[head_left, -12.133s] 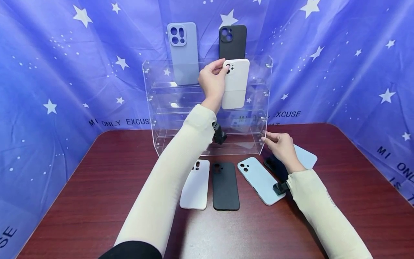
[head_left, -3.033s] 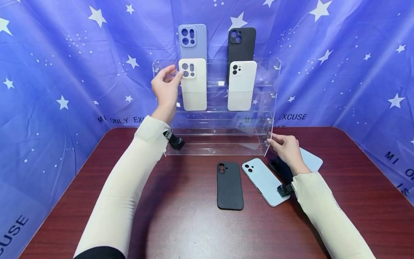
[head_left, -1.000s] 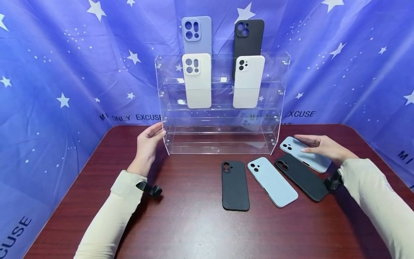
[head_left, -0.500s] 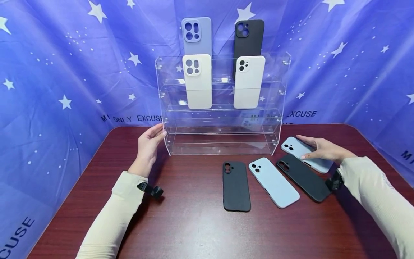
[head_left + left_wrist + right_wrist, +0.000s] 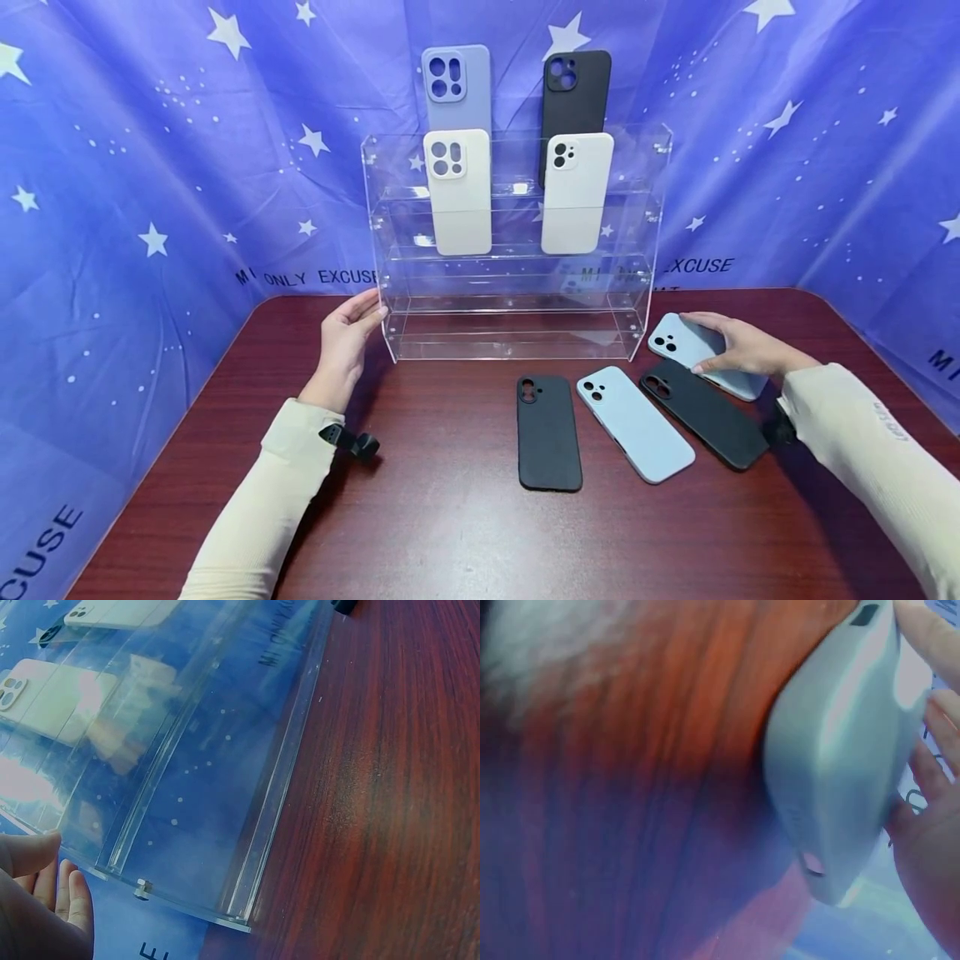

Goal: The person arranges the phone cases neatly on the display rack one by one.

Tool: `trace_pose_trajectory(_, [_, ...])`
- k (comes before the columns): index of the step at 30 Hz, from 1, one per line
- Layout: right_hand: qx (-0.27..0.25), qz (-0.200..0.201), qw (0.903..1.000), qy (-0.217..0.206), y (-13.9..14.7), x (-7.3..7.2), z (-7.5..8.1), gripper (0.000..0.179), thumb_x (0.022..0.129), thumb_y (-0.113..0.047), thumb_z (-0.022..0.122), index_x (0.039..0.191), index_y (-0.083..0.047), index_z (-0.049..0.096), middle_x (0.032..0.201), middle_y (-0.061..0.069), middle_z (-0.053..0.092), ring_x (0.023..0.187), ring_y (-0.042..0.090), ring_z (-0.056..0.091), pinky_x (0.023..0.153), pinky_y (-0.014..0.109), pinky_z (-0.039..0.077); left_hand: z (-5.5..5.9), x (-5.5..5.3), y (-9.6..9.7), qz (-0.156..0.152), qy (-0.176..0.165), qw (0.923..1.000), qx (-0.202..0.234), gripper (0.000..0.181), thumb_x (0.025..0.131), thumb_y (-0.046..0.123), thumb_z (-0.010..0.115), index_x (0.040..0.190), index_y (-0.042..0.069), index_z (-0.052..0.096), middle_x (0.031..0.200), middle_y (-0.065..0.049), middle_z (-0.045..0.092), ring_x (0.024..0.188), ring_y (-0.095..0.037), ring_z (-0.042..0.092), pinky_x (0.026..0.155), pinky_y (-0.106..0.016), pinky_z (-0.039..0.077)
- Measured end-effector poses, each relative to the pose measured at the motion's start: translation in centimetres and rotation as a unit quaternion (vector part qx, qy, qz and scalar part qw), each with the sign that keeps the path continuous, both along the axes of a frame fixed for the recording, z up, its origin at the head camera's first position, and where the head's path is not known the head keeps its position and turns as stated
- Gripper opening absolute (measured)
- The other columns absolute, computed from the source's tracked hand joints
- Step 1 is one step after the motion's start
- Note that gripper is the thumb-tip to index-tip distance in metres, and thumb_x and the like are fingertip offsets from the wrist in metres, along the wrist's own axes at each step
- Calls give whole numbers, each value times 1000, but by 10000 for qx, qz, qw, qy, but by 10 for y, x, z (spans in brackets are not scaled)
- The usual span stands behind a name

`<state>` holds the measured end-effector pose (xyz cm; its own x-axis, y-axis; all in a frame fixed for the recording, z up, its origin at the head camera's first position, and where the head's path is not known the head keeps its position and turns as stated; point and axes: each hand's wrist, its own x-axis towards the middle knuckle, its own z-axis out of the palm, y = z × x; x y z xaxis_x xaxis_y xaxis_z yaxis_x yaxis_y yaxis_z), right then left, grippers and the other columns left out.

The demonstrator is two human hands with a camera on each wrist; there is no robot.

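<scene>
In the head view, the left hand (image 5: 345, 346), left of centre, keeps a loose grip, thumb and bent fingers about the edge of a clear acrylic stepped stand (image 5: 517, 310), presumably to steady it. At the right, the right hand (image 5: 750, 346) spans a thin, matte light blue phone case (image 5: 684, 337); its grip is parted to the case's width, thumb and fingers on opposite long edges, likely because so flat a thing offers little else to hold. Whether it clears the dark red wood-grain counter (image 5: 450, 467), I cannot tell. At lower right, three more rectangular cases (image 5: 636, 425) lie side by side, openings uppermost. Upper centre, two off-white cases (image 5: 459, 200) stand tiered, apparently so those behind show.
</scene>
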<state>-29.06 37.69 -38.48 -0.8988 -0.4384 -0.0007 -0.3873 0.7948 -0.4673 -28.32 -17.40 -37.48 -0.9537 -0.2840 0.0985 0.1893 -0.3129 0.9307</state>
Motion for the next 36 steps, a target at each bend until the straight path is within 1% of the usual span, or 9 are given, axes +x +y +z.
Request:
trace_pose_trajectory(4, [73,-177,9985,523,-6,0,4,83,72,-18,82,137,8,38,134,33,41,114,44,44,84,51,42,0,1,0,-11,49,10000,-69,42,83,-18,56,125,-14,50,81,10,70,83,-4,65,80,-17,53])
trace_pose_trajectory(7, [167,-456,9955,811,-11,0,8,72,75,-17,79,134,7,44,128,36,47,109,43,50,80,50,44,-1,1,-1,-5,87,9999,-89,44,83,-18,56,126,-16,47,81,11,70,82,-3,65,80,-17,53])
trace_pose_trajectory(11, [118,-882,9936,699,-17,2,16,56,81,-19,75,128,5,53,120,33,55,99,37,57,70,38,47,-1,0,-1,42,138,9999,-53,43,82,-18,57,125,-16,49,80,10,71,82,-3,65,79,-18,53])
trace_pose_trajectory(14, [-13,-1099,9928,476,-18,4,23,47,85,-21,70,124,3,58,116,29,60,93,32,60,66,30,47,-1,1,1,68,150,9999,-36,42,82,-18,58,123,-15,50,80,9,71,82,-4,66,79,-18,53])
trace_pose_trajectory(19, [-213,-1135,9932,168,-16,8,35,41,88,-25,67,119,3,62,105,21,68,81,7,58,62,24,46,0,2,2,34,121,9999,-72,43,82,-18,58,124,-16,50,80,10,71,81,-4,66,78,-18,53])
trace_pose_trajectory(22, [-407,-1146,9925,123,-15,11,41,40,89,-25,67,116,3,63,99,18,70,77,-3,57,63,22,46,0,2,2,13,107,9999,-54,43,82,-18,57,124,-16,49,80,10,71,81,-4,66,78,-18,53])
trace_pose_trajectory(30, [-692,-1363,9878,300,-17,26,59,40,88,-24,68,115,6,62,95,20,70,71,-9,55,59,16,44,-1,2,1,-10,55,9999,-84,44,82,-17,58,125,-16,49,79,11,71,82,-3,65,78,-17,53])
trace_pose_trajectory(33, [-832,-1566,9840,178,-19,34,69,43,87,-27,69,116,4,63,90,7,72,71,-8,56,58,19,47,-1,1,1,-21,49,9999,-91,44,83,-17,58,126,-15,49,78,11,70,81,-3,66,77,-17,53])
trace_pose_trajectory(36, [-1119,-1728,9786,47,-20,41,80,28,86,-30,70,110,-15,69,82,-14,70,71,-6,58,57,22,50,-1,2,1,3,24,9999,-108,44,83,-16,58,126,-15,49,78,11,70,80,-3,66,76,-16,53])
